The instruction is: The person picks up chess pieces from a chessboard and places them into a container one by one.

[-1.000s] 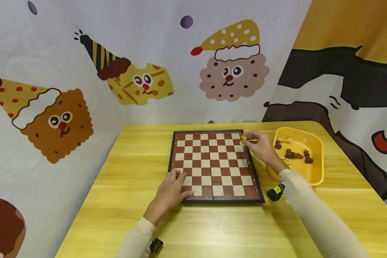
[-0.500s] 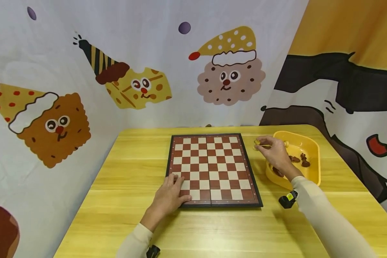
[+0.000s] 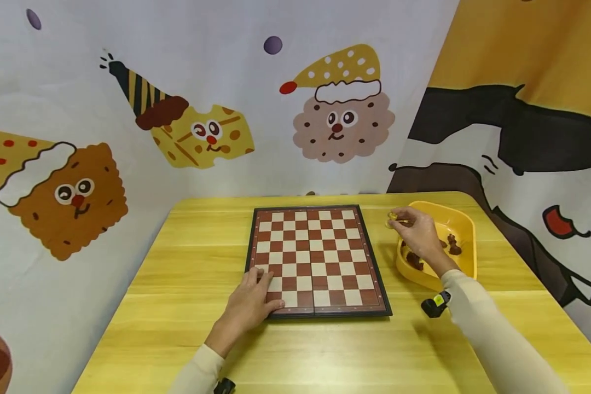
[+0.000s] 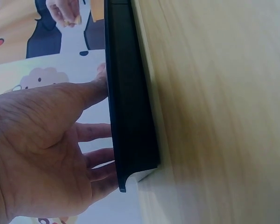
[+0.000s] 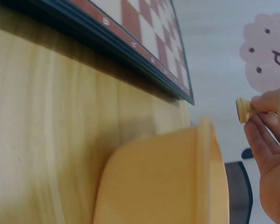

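Note:
A red-and-cream chessboard [image 3: 311, 262] with a dark rim lies on the table. My left hand [image 3: 248, 300] rests at its near left corner; in the left wrist view the thumb and loosely extended fingers touch the black board edge [image 4: 130, 93]. My right hand [image 3: 420, 232] is right of the board, above the left side of the yellow tray [image 3: 465, 219]. Between thumb and fingertips it pinches a pale yellow chess piece [image 5: 244, 110], with the round base showing in the right wrist view. The rest of that piece is hidden by the fingers.
Several dark brown chess pieces [image 3: 454, 245] lie in the yellow tray; my right hand covers part of its inside. A printed cloth [image 3: 216, 180] with cartoon figures hangs behind the wooden table [image 3: 197, 232].
My right hand has moved right, from the board's far right corner to over the tray's left side, still holding the chess piece. My left hand stays on the board; the head view has shifted slightly.

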### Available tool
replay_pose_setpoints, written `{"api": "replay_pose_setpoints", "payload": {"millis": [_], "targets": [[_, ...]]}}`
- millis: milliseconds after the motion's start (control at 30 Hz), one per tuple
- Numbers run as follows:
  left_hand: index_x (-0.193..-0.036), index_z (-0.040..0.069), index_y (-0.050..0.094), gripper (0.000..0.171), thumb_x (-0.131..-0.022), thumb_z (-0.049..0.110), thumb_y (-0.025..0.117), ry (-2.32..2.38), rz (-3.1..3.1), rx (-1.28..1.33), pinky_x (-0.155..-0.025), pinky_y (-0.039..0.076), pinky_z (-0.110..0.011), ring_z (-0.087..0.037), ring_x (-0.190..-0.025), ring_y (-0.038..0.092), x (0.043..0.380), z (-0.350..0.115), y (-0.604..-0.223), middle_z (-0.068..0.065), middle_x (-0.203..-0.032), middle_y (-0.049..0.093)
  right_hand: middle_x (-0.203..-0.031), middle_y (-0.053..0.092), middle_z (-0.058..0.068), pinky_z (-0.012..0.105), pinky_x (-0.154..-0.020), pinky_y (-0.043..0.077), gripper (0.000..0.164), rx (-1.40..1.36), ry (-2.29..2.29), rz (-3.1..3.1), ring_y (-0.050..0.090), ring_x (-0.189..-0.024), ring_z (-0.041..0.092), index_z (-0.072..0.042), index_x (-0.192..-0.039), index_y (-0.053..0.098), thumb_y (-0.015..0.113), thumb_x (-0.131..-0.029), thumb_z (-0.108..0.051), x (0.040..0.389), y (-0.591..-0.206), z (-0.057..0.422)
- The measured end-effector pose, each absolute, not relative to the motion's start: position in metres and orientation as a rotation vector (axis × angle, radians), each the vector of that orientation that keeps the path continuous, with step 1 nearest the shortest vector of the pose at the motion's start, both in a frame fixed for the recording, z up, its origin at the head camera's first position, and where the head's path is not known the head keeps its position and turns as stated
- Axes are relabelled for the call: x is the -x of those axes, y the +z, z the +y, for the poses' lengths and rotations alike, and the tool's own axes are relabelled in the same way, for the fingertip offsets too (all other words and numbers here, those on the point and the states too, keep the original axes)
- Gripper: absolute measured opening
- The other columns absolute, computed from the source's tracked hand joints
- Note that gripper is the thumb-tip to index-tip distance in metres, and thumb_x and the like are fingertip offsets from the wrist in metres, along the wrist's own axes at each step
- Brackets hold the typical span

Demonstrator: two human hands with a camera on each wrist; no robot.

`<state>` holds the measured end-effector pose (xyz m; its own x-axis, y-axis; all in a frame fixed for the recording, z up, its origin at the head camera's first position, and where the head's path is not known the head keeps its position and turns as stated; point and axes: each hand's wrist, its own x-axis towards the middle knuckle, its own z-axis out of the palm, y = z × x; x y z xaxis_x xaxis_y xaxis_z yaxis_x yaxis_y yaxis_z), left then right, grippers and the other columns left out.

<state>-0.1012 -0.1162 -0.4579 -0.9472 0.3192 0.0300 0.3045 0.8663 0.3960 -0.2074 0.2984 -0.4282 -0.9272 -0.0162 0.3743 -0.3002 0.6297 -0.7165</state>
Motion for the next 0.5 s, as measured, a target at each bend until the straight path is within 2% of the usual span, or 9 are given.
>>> {"api": "replay_pose_setpoints", "payload": {"millis": [133, 200, 333, 433, 500], "targets": [[-0.142, -0.001, 0.053, 0.069, -0.091, 0.038, 0.078, 0.634, 3.01, -0.53, -0.092, 0.051, -0.051, -0.038, -0.125, 0.045, 0.1, -0.121, -0.459, -0.022, -0.136, 0.045, -0.109, 0.067, 0.022, 0.008, -0.074, 0.05, 0.027, -0.198, 1.234, -2.477, 0.065, -0.093, 0.014, 0.005, -0.121, 0.068, 0.07, -0.098, -0.01, 0.205, -0.428, 0.306], [-0.143, -0.001, 0.053, 0.069, -0.092, 0.038, 0.077, 0.645, 3.008, -0.539, -0.093, 0.051, -0.051, -0.038, -0.125, 0.045, 0.1, -0.121, -0.459, -0.023, -0.137, 0.045, -0.111, 0.066, 0.024, 0.011, -0.067, 0.052, 0.028, -0.162, 1.245, -2.473, 0.067, -0.089, 0.008, 0.004, -0.123, 0.067, 0.069, -0.099, -0.011, 0.203, -0.426, 0.313], [-0.145, 0.0, 0.052, 0.07, -0.092, 0.039, 0.077, 0.64, 3.004, -0.518, -0.092, 0.051, -0.051, -0.037, -0.125, 0.045, 0.101, -0.121, -0.458, -0.022, -0.138, 0.044, -0.114, 0.066, 0.024, 0.012, -0.061, 0.052, 0.032, -0.086, 1.206, -2.498, 0.068, -0.091, 0.01, 0.002, -0.124, 0.067, 0.069, -0.099, -0.017, 0.198, -0.425, 0.328], [-0.146, 0.0, 0.051, 0.071, -0.092, 0.039, 0.076, 0.628, 3.002, -0.505, -0.093, 0.051, -0.05, -0.036, -0.124, 0.045, 0.101, -0.121, -0.459, -0.021, -0.139, 0.044, -0.114, 0.067, 0.023, 0.007, -0.065, 0.048, 0.032, -0.054, 1.135, -2.519, 0.063, -0.095, 0.011, 0.002, -0.123, 0.068, 0.07, -0.098, -0.018, 0.194, -0.428, 0.338], [-0.146, 0.0, 0.052, 0.071, -0.092, 0.039, 0.076, 0.626, 3.001, -0.5, -0.093, 0.051, -0.05, -0.036, -0.124, 0.045, 0.101, -0.121, -0.459, -0.021, -0.139, 0.044, -0.113, 0.067, 0.024, 0.006, -0.067, 0.047, 0.03, -0.061, 1.118, -2.524, 0.061, -0.094, 0.007, 0.003, -0.122, 0.068, 0.07, -0.098, -0.015, 0.192, -0.43, 0.344]]}}
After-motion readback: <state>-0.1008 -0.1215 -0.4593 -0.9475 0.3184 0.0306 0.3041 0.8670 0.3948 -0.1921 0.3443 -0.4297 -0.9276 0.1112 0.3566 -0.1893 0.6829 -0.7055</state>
